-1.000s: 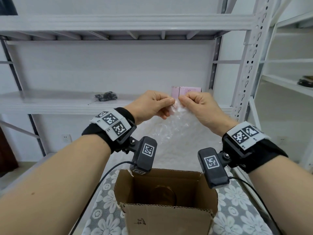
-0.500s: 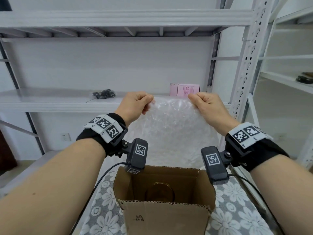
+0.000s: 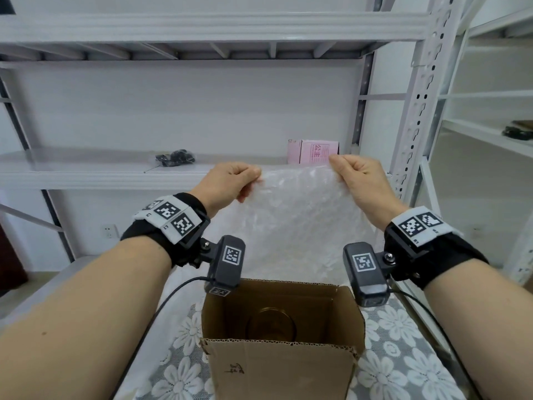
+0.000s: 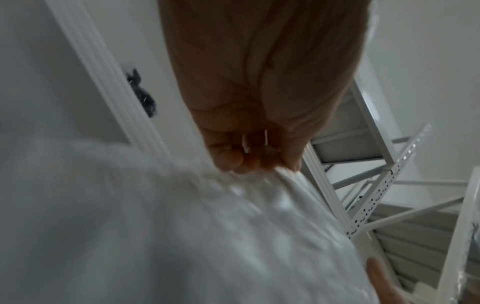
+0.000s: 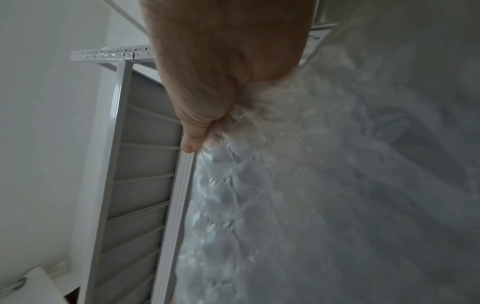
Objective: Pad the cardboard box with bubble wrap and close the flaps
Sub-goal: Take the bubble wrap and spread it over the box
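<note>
A storeroom or packing area, fitted with metal racking.

White boltless shelving with perforated uprights fills the far wall and runs on to the right; its shelves carry a small pink carton and a bagged black item. Near, an open cardboard box stands on a floral lace cloth.

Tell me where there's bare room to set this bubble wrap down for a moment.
The middle shelf is bare left of the black bundle, and between that bundle and the pink box. The floral cloth shows open strips on both sides of the cardboard box. The box already holds a round item, and the arms crowd the space above it.
</note>
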Available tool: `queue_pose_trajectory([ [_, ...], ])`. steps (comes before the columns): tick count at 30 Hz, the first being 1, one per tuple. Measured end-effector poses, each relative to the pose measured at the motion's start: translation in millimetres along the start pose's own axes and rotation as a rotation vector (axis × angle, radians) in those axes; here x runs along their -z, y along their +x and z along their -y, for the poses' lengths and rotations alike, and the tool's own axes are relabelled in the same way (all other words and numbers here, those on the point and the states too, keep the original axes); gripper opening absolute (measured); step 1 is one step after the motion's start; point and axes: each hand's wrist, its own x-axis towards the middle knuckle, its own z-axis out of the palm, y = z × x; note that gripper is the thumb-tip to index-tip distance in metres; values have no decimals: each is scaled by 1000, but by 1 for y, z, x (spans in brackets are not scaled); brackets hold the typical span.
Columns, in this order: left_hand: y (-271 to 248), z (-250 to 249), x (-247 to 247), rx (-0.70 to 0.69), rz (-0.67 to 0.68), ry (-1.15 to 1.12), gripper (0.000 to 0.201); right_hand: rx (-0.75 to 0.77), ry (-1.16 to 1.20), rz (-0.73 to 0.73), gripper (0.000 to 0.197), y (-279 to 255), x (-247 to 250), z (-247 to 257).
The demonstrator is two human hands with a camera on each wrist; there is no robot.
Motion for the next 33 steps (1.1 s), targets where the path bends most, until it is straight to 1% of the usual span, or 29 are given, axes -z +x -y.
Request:
queue_pose_trajectory([
  [1,-3,-2,5,35,74,50,29,-16,0,-24,42,0,5,-2],
  [3,-8,-5,13,112,203,176,25,-41,-24,-23,42,1,12,-4],
  [4,-11,-7,16,137,235,243,22,-49,-44,-13,41,2,13,-5],
  [5,-11,-9,16,150,230,297,21,-53,-68,-9,41,3,12,-6],
  [6,-11,-11,16,149,182,332,20,-49,-113,-13,40,5,11,-5],
  [7,-9,-12,16,144,108,341,20,-34,-200,-33,39,7,9,-5],
  [8,-7,-14,17,143,25,321,19,-14,-339,-82,35,10,7,-6],
  [10,-3,-16,21,132,-123,243,20,25,-619,-250,25,13,5,-2],
  [11,-1,-17,23,112,-186,224,20,85,-672,-321,27,11,3,3],
  [12,1,-17,25,85,-242,230,21,166,-673,-359,29,7,-1,9],
  [13,2,-18,26,58,-282,249,22,211,-649,-348,31,4,-7,15],
  [14,2,-20,25,32,-304,263,23,199,-599,-289,34,1,-13,20],
  [15,2,-22,24,8,-311,264,23,107,-523,-189,42,-1,-19,23],
  [16,1,-25,22,-14,-306,253,23,-49,-407,-56,57,-4,-26,27],
  [18,-2,-31,19,-62,-288,231,19,-380,-93,196,90,-8,-35,34],
  [19,-3,-34,17,-87,-279,234,18,-486,20,292,101,-9,-38,35],
  [20,-5,-37,15,-109,-269,244,17,-533,90,358,108,-9,-41,38],
  [21,-6,-40,13,-129,-257,251,16,-545,126,393,112,-10,-45,39],
  [22,-8,-42,11,-147,-244,244,15,-533,133,402,111,-10,-49,39],
  [25,-11,-47,5,-190,-214,206,14,-464,94,368,99,-9,-61,41],
  [28,-14,-49,1,-195,-162,186,15,-401,163,359,93,-7,-66,41],
  [29,-15,-49,0,-197,-143,177,15,-378,181,354,85,-7,-67,42],
  [31,-16,-49,1,-209,-134,172,14,-334,194,321,58,-6,-68,41],
  [32,-17,-47,3,-215,-153,192,16,-321,190,296,46,-5,-69,39],
  [33,-16,-44,6,-210,-181,226,22,-318,183,271,40,-5,-68,37],
])
